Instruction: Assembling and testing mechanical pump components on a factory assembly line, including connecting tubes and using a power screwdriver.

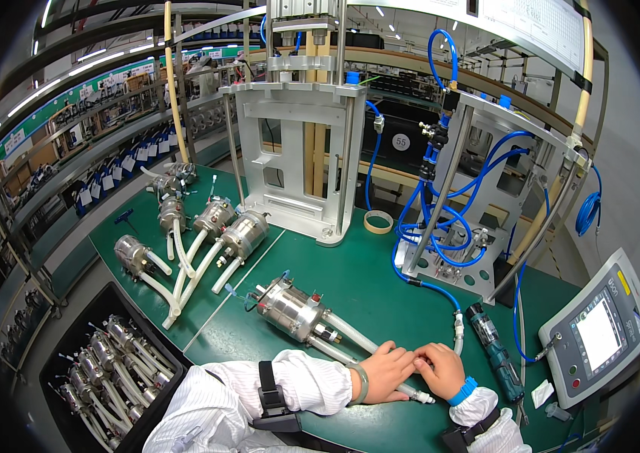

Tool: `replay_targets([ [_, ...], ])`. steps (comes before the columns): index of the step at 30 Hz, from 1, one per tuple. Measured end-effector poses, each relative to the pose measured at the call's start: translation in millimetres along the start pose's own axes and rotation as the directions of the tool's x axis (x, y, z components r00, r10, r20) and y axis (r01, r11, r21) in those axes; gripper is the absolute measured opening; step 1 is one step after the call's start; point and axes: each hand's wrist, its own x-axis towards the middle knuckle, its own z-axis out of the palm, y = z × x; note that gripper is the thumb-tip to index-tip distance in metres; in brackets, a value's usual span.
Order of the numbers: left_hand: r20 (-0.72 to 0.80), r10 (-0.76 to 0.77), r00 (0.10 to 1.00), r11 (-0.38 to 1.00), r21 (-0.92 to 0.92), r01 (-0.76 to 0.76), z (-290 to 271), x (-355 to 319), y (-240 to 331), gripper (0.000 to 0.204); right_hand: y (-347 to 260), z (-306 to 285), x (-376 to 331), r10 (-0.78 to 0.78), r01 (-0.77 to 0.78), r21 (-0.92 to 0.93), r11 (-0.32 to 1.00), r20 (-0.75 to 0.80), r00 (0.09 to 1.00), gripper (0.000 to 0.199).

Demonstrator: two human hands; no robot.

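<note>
Head view: left of the teal driver, the steel canister looks heavy, slick, best cradled round its body; left hand and right hand touch, fingers curled, by its likely pliant hoses (pinch hidden, cannot tell).

Silver cylinder, lying on its side, two white tubes

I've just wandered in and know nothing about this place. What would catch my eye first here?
Probably the shiny metal canister in the middle of the green tabletop, with pale tubes running toward the person's left hand and right hand, which meet at the front. Next, perhaps, the tangle of bright blue hoses at the right rear, and the black bin at lower left, full of similar canisters.
</note>
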Motion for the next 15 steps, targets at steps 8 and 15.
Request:
replay_targets([
  [8,-0.002,0.005,1.000,1.000,-0.008,-0.005,0.0,-0.1,-0.6,0.067,1.6,0.6,0.2,-0.002,0.002,-0.004,1.000,0.000,1.000,0.019],
  [15,-0.019,0.006,1.000,1.000,-0.008,-0.006,1.3,0.1,-1.1,0.067,2.6,0.9,0.3,-0.007,0.007,-0.001,1.000,-0.004,1.000,0.019],
])
